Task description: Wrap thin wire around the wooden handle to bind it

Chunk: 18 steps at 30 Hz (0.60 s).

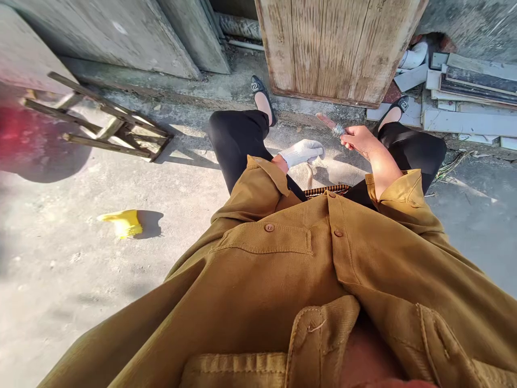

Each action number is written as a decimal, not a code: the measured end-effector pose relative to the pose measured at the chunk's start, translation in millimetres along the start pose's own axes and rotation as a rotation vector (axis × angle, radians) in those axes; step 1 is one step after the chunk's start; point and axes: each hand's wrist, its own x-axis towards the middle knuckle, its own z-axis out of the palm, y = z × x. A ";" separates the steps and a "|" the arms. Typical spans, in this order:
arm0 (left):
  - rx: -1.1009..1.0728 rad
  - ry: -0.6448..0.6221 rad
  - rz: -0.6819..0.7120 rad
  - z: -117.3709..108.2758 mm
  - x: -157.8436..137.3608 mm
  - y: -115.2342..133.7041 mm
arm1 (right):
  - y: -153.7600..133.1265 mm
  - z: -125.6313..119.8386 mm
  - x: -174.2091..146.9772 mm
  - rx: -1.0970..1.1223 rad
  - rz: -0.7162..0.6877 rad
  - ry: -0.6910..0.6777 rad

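Observation:
My left hand (302, 152), in a white knit glove, is closed with its fingers pressed together in front of my left knee. My right hand (359, 141) is bare and grips one end of a short reddish-brown stick (323, 119). Thin grey wire (338, 130) is wound around that stick close to my fingers. A fine strand runs from the winding toward the gloved fingers, which seem to pinch it. The stick points up and left, clear of the ground. Between my thighs shows the woven dark-and-tan edge of a seat (327, 190).
A wooden stool (117, 126) lies on its side at left, near a blurred red shape (24, 129). A yellow object (123, 222) rests on the concrete. Ahead lean a plank panel (323, 48) and grey boards (121, 37). Stacked strips (468, 121) lie at right.

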 end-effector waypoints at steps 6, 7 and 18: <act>0.111 -0.022 0.070 0.4 -3.6 3.5 | -3.0 -3.8 1.8 -0.647 0.051 0.053; 0.140 -0.024 0.067 0.1 -2.8 3.3 | -3.2 -3.6 2.5 -0.707 0.055 0.030; 0.105 0.033 0.057 4.1 5.4 6.8 | 3.5 8.6 1.7 -0.943 0.105 -0.254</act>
